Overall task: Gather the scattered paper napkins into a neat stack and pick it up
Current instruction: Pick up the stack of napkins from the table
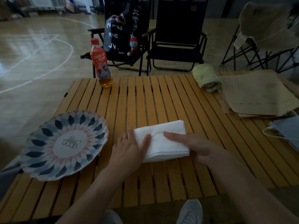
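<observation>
A stack of white paper napkins [163, 139] lies on the slatted wooden table [161, 97], near the front middle. My left hand [129, 147] lies against the stack's left end, fingers straight along its edge and thumb laid over the top. My right hand [194, 146] is at the stack's right end, a straight finger resting on the top napkin and the other fingers hidden beyond the edge. The layers sit roughly aligned, with slightly uneven edges at the near side.
A patterned paper plate [64, 146] sits at the left, overhanging the table edge. A red-labelled drink bottle [101, 65] stands at the back left. A rolled green towel [207, 77], brown paper bags [258, 94] and a grey laptop [289, 130] occupy the right. Folding chairs [178, 38] stand behind.
</observation>
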`<state>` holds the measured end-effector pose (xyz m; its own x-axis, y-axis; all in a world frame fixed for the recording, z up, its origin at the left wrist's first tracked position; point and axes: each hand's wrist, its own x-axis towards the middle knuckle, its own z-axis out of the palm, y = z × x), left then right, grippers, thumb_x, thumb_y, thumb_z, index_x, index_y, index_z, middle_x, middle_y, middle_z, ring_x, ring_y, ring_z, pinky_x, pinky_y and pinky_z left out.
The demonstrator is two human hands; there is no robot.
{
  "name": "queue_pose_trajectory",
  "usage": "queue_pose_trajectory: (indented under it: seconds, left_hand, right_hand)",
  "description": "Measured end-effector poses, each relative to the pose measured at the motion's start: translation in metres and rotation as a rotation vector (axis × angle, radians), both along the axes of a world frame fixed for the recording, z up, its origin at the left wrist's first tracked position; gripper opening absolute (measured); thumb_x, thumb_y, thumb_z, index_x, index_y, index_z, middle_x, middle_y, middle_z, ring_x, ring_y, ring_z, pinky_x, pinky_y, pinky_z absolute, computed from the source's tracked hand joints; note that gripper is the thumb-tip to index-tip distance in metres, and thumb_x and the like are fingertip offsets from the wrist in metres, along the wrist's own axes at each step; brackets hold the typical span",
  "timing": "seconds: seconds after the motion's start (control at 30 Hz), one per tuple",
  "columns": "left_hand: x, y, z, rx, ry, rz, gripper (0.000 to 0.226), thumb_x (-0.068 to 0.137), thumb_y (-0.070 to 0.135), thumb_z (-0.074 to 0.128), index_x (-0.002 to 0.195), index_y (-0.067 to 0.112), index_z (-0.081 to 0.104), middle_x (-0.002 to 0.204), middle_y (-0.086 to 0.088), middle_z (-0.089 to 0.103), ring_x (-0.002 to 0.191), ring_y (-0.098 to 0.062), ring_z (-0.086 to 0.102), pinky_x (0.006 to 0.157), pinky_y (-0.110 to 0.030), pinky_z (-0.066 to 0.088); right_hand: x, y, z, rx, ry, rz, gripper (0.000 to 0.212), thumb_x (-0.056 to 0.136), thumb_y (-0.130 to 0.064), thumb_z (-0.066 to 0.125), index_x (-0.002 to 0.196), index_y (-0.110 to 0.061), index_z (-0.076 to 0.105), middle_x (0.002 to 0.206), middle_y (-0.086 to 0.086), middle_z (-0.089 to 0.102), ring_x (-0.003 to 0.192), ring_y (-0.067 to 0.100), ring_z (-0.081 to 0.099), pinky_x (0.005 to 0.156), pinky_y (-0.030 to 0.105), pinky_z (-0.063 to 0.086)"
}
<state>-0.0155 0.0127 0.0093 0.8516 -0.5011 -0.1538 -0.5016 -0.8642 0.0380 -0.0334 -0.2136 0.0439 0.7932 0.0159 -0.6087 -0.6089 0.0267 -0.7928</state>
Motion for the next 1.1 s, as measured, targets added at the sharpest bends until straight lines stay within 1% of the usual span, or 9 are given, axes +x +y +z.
queue_pose_trajectory:
  seconds: [0.1,0.27,0.37,0.47,0.6,0.73,0.87,1.0,1.1]
  left_hand:
    - [0.006,-0.001,-0.003,-0.108,0.077,0.103,0.098,0.085,0.071,0.048,0.149,0.032,-0.014,0.158,-0.016,-0.004,0.142,-0.037,0.018,0.113,-0.051,0.028]
    - [0.021,-0.007,0.017,-0.922,0.412,0.583,0.096,0.071,0.08,0.059,0.145,0.025,0.031,0.129,-0.001,0.054,0.106,-0.021,0.063,0.083,-0.043,0.06]
    - [0.027,0.001,0.033,-1.226,0.72,0.587,0.093,0.071,0.073,0.067,0.142,0.019,0.042,0.12,-0.005,0.067,0.095,-0.021,0.072,0.075,-0.033,0.061]
    - [0.025,0.01,0.048,-1.492,1.137,0.351,0.069,0.088,0.059,0.061,0.139,0.014,0.049,0.128,-0.014,0.064,0.114,-0.033,0.064,0.087,-0.041,0.056]
    - [0.031,0.022,0.059,-1.59,1.07,0.348,0.072,0.09,0.072,0.043,0.139,0.02,0.051,0.133,-0.015,0.061,0.116,-0.033,0.063,0.088,-0.043,0.052]
    - [0.046,0.045,0.051,-1.803,1.049,0.708,0.079,0.089,0.078,0.032,0.133,0.016,0.055,0.128,-0.018,0.064,0.115,-0.041,0.062,0.103,-0.059,0.042]
    - [0.045,0.051,0.052,-1.875,1.388,0.637,0.084,0.093,0.073,0.019,0.14,0.008,0.042,0.134,-0.027,0.057,0.122,-0.048,0.055,0.108,-0.06,0.038]
    - [0.053,0.096,0.079,-2.014,1.262,0.54,0.094,0.089,0.08,0.016,0.138,0.009,0.053,0.136,-0.025,0.056,0.123,-0.048,0.054,0.095,-0.06,0.048]
    - [0.054,0.143,0.092,-1.767,1.085,0.676,0.115,0.071,0.096,0.027,0.132,0.002,0.056,0.128,-0.023,0.063,0.114,-0.045,0.062,0.09,-0.059,0.052]
  right_hand:
    - [0.001,0.001,-0.001,0.008,-0.028,-0.006,0.089,0.044,-0.041,0.095,0.121,-0.01,0.062,0.113,0.014,0.072,0.107,0.032,0.068,0.096,0.05,0.055]
    - [0.006,-0.009,0.009,0.124,-0.116,-0.004,0.073,0.058,-0.031,0.092,0.121,-0.011,0.061,0.103,0.012,0.076,0.094,0.028,0.074,0.075,0.038,0.061]
    - [0.009,-0.015,0.022,0.237,-0.195,-0.008,0.071,0.058,-0.029,0.091,0.12,-0.01,0.063,0.1,0.012,0.077,0.09,0.027,0.075,0.066,0.031,0.059]
    - [0.013,-0.013,0.036,0.297,-0.274,0.012,0.07,0.062,-0.029,0.09,0.125,-0.011,0.063,0.111,0.014,0.074,0.1,0.03,0.073,0.071,0.034,0.059]
    - [0.015,0.003,0.057,0.319,-0.341,0.029,0.064,0.065,-0.025,0.087,0.123,-0.012,0.063,0.109,0.013,0.075,0.099,0.03,0.073,0.071,0.035,0.06]
    - [0.017,0.021,0.079,0.474,-0.441,0.004,0.055,0.069,-0.025,0.081,0.12,-0.011,0.067,0.107,0.011,0.074,0.097,0.031,0.073,0.068,0.036,0.061]
    - [0.022,0.041,0.09,0.68,-0.501,0.108,0.034,0.079,-0.031,0.075,0.11,-0.017,0.077,0.108,0.007,0.073,0.098,0.027,0.071,0.081,0.043,0.061]
    - [0.035,0.068,0.076,0.499,-0.45,0.085,0.048,0.081,-0.027,0.074,0.126,-0.014,0.064,0.112,0.012,0.073,0.102,0.033,0.071,0.077,0.045,0.06]
    - [0.049,0.095,0.061,0.346,-0.362,0.145,0.052,0.081,-0.027,0.077,0.128,-0.015,0.059,0.111,0.01,0.075,0.102,0.03,0.072,0.074,0.039,0.06]
